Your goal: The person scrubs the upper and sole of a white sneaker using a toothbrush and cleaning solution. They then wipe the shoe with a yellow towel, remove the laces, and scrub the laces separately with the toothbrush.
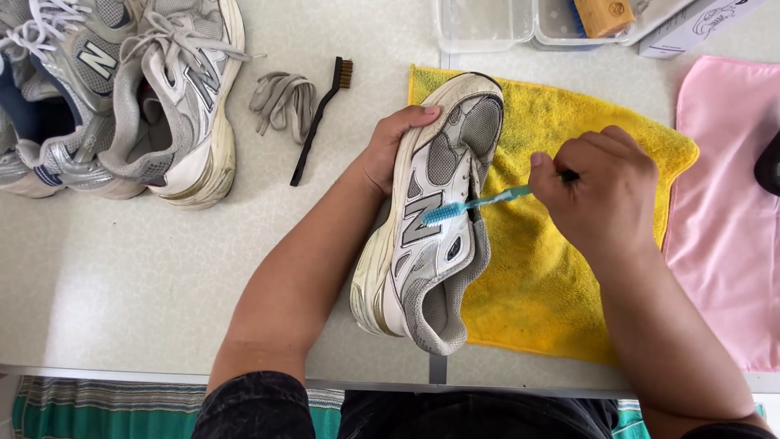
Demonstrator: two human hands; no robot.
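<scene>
My left hand [392, 148] grips a grey and white sneaker [431, 219] by its sole side, holding it on its edge with the toe pointing away from me. My right hand [597, 189] is closed around a blue toothbrush [475, 203]. The brush's bristle head rests on the sneaker's side panel near the laces area. The shoe has no laces in it. Under the shoe and my right hand lies a yellow cloth [561, 268] spread on the table.
Two more grey sneakers [122, 97] stand at the far left. Loose grey laces [283, 99] and a black wire brush [318, 118] lie beside them. A pink cloth [723, 219] is at the right. Clear plastic containers [504, 23] and a wooden block sit at the back.
</scene>
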